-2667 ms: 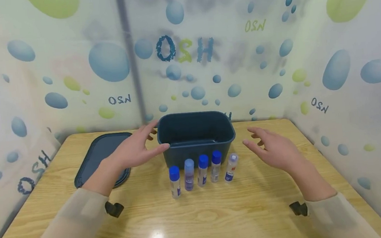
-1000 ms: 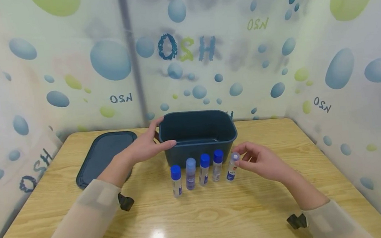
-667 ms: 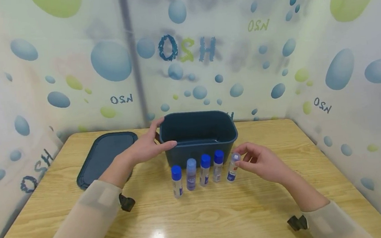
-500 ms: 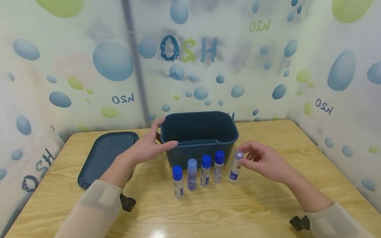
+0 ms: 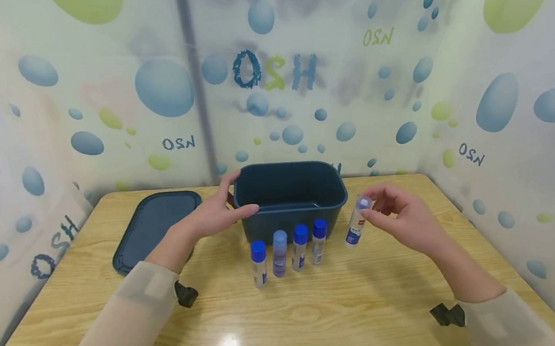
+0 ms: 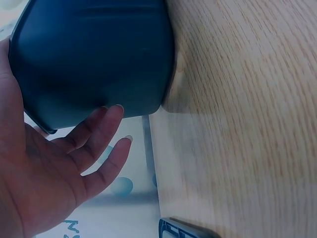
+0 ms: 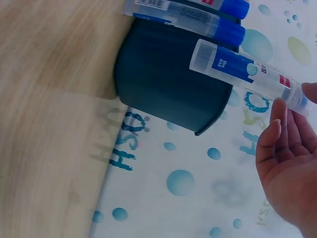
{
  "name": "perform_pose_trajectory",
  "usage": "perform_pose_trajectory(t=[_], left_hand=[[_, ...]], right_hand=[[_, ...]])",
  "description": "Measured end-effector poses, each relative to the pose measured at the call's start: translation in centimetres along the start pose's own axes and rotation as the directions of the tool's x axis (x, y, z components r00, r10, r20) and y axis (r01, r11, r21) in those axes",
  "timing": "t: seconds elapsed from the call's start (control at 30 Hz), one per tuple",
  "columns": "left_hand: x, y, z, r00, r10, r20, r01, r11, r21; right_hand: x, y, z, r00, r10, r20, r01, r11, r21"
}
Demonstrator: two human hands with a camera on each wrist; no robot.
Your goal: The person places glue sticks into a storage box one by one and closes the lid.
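- One translucent-capped glue bottle (image 5: 356,226) hangs tilted, off the table, just right of the dark blue bin (image 5: 274,221); on my feed the right hand (image 5: 404,216) pinches it by its cap end.
- That narrow hold worries me most: a slick cap could slip or pull loose, dropping the bottle beside the bin.
- Four more glue bottles (image 5: 317,243) stand upright just in front of the bin; I judge a low sweep with the held one could topple the nearest.
- The left hand (image 5: 213,213) is spread wide against the bin's left end, thumb at the front rim (no clenched grip that I can make out), so a hard push might skew the bin into that row.
- Left of the bin, a dark lid (image 5: 153,228) lies flat, partly hidden behind the left forearm.
- Under the bin I see a wood-grain tabletop (image 5: 299,328), glare-spotted towards the front; behind it, pale sheeting (image 5: 350,89) with blue and green drops and mirrored "H2O" lettering.
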State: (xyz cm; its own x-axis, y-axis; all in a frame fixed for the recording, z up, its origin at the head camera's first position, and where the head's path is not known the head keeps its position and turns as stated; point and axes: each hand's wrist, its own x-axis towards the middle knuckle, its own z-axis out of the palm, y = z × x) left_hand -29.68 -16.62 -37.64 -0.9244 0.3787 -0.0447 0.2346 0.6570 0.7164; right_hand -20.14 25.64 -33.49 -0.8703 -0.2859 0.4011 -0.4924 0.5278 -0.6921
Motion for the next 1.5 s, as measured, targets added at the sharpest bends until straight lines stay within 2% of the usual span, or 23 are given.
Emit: perform_pose_trajectory(t=[0.3, 0.53, 0.73, 0.97, 1.2, 1.33, 1.5], left_hand=[[0.0, -0.3, 0.0, 1.000, 0.007, 0.002, -0.007, 1.000, -0.002], [0.0, -0.3, -0.1, 1.000, 0.006, -0.005, -0.006, 1.000, 0.007], [-0.1, -0.2, -0.1, 1.000, 0.008, -0.008, -0.008, 1.000, 0.001], [-0.1, -0.1, 0.2, 1.000, 0.006, -0.007, -0.006, 1.000, -0.011], [-0.1, -0.1, 0.2, 1.000, 0.009, -0.001, -0.009, 1.000, -0.011], [-0.1, 0.0, 0.1, 1.000, 0.009, -0.003, -0.009, 1.000, -0.005], [-0.1, 0.0, 0.1, 1.000, 0.002, -0.009, -0.002, 1.000, 0.003]], right_hand=[[1.4, -1.7, -1.1, 0.989, -0.118, -0.089, 0.121, 0.992, 0.033], [3.0, -3.0, -1.6, 0.984, -0.115, -0.133, 0.130, 0.986, 0.106], [4.6, -4.1, -1.8, 0.981, -0.100, -0.169, 0.119, 0.987, 0.109], [6.5, -4.7, -1.4, 0.983, -0.078, -0.163, 0.098, 0.989, 0.113], [8.8, -4.7, -0.1, 0.983, -0.082, -0.166, 0.107, 0.984, 0.144], [10.2, -4.5, 0.9, 0.986, -0.085, -0.141, 0.103, 0.986, 0.132], [12.0, -4.0, 2.2, 0.995, -0.049, -0.088, 0.058, 0.992, 0.110]])
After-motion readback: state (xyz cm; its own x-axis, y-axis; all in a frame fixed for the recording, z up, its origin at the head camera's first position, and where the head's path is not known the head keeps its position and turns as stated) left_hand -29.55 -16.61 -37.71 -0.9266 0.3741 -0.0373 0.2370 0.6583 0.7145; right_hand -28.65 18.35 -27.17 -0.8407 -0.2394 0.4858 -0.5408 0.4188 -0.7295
